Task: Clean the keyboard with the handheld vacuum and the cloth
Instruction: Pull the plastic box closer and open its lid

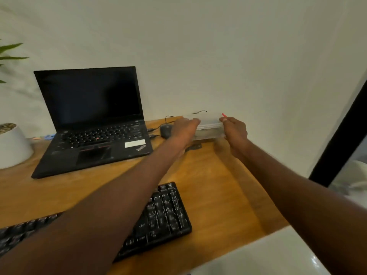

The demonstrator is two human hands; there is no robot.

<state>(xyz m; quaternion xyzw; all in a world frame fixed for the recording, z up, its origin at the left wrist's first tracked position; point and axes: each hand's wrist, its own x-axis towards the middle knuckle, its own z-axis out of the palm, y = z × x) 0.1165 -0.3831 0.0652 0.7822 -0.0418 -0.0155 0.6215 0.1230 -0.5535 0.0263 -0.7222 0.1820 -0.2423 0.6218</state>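
Keyboard (166,219): black, white legends. Laptop (93,124): black, dark screen, red trackpoint, red trim at trackpad buttons, white sticker on palm rest. Mouse (165,130): dark grey, black cable. Box (208,128): clear plastic. Desk (214,185): warm orange-brown wood grain. Plant pot (14,147): white; leaves green. Wall (218,56): off-white.

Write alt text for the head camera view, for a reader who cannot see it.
Both hands, left hand and right hand, hold the ends of a clear rectangular plastic box at the back of a wooden desk. A black external keyboard lies nearer, under the left forearm; an open black laptop sits left.
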